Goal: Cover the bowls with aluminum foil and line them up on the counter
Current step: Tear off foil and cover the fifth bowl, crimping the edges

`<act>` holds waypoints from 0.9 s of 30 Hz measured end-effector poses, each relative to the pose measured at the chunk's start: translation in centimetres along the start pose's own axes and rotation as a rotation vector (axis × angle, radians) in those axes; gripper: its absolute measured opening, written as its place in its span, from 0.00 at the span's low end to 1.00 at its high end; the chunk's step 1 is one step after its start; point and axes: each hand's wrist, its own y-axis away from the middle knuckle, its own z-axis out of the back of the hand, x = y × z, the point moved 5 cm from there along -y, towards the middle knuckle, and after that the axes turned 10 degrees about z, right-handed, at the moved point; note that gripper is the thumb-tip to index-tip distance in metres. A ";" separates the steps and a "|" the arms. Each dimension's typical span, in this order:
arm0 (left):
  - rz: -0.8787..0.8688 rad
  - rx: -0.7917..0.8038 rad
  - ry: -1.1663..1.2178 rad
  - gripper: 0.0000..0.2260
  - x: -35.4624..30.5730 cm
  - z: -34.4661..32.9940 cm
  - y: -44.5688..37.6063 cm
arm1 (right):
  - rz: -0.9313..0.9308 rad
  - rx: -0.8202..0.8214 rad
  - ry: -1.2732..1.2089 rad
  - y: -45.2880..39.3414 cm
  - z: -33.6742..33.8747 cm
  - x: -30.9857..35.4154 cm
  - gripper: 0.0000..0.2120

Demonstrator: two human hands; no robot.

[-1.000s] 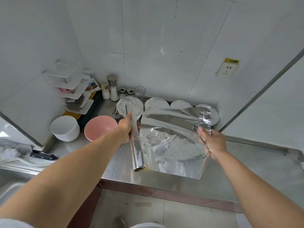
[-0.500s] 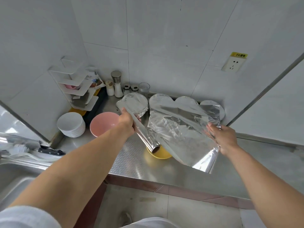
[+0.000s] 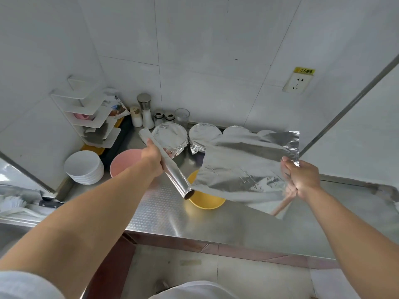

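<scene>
Left hand (image 3: 153, 159) grips foil roll (image 3: 166, 167), tilted, open end pointing 5 o'clock over yellow bowl (image 3: 206, 201). Right hand (image 3: 302, 179) pinches the foil sheet (image 3: 248, 167) at its 3 o'clock edge; sheet hangs above the bowl & table (image 3: 164, 214), torn off the roll or not: can't tell. Foil-covered bowls (image 3: 170, 137) line the wall at 12. Pink bowl (image 3: 125, 160) at 9, beside white bowl stack (image 3: 84, 167). Bare table runs to front edge at 6.

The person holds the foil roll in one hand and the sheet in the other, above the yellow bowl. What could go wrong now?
The foil sheet hangs loose from the right hand, so it may crumple or tear before reaching the yellow bowl. The foil roll in the left hand could swing into the covered bowls behind it.
</scene>
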 end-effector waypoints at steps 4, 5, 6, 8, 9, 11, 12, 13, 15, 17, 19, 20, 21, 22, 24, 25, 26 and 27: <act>-0.011 0.041 -0.030 0.24 -0.2 -0.1 -1.1 | 0.001 -0.027 0.053 -0.5 1.4 0.5 0.19; -0.014 0.042 -0.051 0.24 -0.1 -0.1 -1.2 | -0.005 -0.036 0.060 -0.7 1.7 0.5 0.19; -0.025 0.041 -0.096 0.24 -0.1 -0.1 -1.4 | -0.001 -0.047 0.076 -0.8 2.1 0.7 0.18; -0.057 0.039 -0.236 0.26 0.1 -0.1 -1.4 | -0.003 -0.060 0.103 -0.6 2.5 1.0 0.17; -0.072 0.050 -0.297 0.26 0.2 -0.2 -1.2 | -0.006 -0.065 0.104 -0.7 2.7 0.8 0.18; -0.093 0.078 -0.412 0.26 0.7 -0.3 -1.4 | -0.033 -0.072 0.098 -0.6 2.6 0.4 0.19; -0.105 0.085 -0.474 0.26 1.1 -0.3 -1.7 | -0.044 -0.065 0.094 -0.6 2.4 0.2 0.19; -0.114 0.091 -0.542 0.26 1.5 -0.4 -2.0 | -0.059 -0.056 0.091 -0.5 2.1 -0.1 0.19; -0.148 0.102 -0.686 0.22 2.6 -0.3 -2.9 | -0.072 -0.060 0.070 -0.3 1.7 -0.9 0.19; -0.202 0.082 -0.918 0.19 3.7 -0.1 -3.7 | -0.075 -0.078 0.053 -0.2 1.3 -1.4 0.18; -0.212 0.094 -1.111 0.20 4.9 0.1 -4.0 | -0.084 -0.090 0.033 0.1 0.5 -1.8 0.18; -0.210 0.106 -1.186 0.22 5.7 0.2 -4.5 | -0.088 -0.082 0.014 0.2 0.0 -2.0 0.17; -0.224 0.103 -1.278 0.23 6.2 0.3 -5.1 | -0.097 -0.068 -0.008 0.5 -0.5 -2.1 0.16; -0.239 0.084 -1.372 0.23 6.8 0.5 -5.7 | -0.106 -0.059 -0.025 0.8 -1.0 -2.2 0.15; -0.252 0.049 -1.502 0.23 7.7 1.2 -7.0 | -0.114 -0.042 -0.039 1.6 -2.1 -2.2 0.15; -0.244 0.029 -1.535 0.23 8.1 1.5 -7.7 | -0.113 -0.031 -0.029 2.0 -2.7 -2.2 0.15; -0.233 0.020 -1.546 0.23 8.6 1.7 -8.2 | -0.110 -0.030 -0.012 2.3 -3.1 -2.3 0.16; -0.223 0.020 -1.560 0.22 8.9 1.8 -8.6 | -0.107 -0.030 -0.004 2.8 -3.5 -2.2 0.16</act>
